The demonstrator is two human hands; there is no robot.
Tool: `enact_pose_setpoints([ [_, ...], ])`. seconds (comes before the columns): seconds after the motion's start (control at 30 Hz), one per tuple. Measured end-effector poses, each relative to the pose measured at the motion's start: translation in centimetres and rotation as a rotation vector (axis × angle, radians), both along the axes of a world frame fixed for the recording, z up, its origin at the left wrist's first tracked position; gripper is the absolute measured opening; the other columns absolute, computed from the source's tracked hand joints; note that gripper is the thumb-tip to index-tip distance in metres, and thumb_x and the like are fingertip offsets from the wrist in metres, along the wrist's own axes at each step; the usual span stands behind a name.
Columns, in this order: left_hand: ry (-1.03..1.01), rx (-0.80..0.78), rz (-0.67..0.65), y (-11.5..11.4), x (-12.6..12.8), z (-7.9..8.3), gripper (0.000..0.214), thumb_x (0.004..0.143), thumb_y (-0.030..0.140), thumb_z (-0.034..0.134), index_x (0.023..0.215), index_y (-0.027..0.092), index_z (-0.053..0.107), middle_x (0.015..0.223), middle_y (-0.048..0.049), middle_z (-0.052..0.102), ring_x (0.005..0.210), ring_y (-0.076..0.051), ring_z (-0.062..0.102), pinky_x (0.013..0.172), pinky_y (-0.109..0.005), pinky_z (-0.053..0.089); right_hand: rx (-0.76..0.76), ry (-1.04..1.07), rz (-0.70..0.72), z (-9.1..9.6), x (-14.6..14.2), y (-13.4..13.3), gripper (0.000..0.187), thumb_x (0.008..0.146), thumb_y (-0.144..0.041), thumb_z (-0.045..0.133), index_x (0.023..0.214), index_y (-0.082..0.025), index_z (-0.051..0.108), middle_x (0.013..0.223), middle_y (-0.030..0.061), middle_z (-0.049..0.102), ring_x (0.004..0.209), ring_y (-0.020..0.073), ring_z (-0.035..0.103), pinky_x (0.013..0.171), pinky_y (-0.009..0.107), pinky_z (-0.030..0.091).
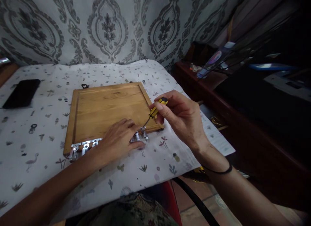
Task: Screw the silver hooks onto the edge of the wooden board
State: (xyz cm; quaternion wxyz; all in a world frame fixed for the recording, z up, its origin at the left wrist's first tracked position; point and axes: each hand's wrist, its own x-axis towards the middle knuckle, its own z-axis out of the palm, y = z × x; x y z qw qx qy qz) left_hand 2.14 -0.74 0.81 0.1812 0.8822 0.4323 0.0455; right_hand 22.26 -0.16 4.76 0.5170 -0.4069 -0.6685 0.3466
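Note:
A framed wooden board (109, 106) lies flat on the table, with a shiny metal hook rail (85, 145) along its near edge. My left hand (120, 135) is closed over the rail's right part, fingers on top and thumb at the front edge, hiding the middle of the rail. Between thumb and fingers, my right hand (184, 119) holds a small yellow-and-black screwdriver (157, 109). Its shaft slants down to the left, and the tip meets the rail's right end by the last hook (145, 134). Any screw there is too small to make out.
A black phone (21, 93) rests at the left on the patterned tablecloth (155, 174). Small dark metal fittings (85, 86) show at the board's far edge. To the right stands dark red furniture (233, 109) carrying a bottle (215, 60) and other items. A patterned curtain (109, 28) hangs behind.

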Motion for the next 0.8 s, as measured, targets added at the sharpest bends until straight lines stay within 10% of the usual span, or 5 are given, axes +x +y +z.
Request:
enact_pose_setpoints([
  [0.8,0.085,0.083,-0.13,0.27,0.08,-0.08,0.043,0.1,0.053,0.061,0.124,0.018,0.071,0.113,-0.0105,0.068,0.115,-0.03,0.063,0.094,-0.045,0.055,-0.019,-0.026,-0.033,0.13,-0.28,-0.01,0.037,0.091,-0.055,0.077,0.091,-0.019,0.066,0.079,-0.0014,0.07,0.05,0.0064,0.059,0.047,0.019,0.05],
])
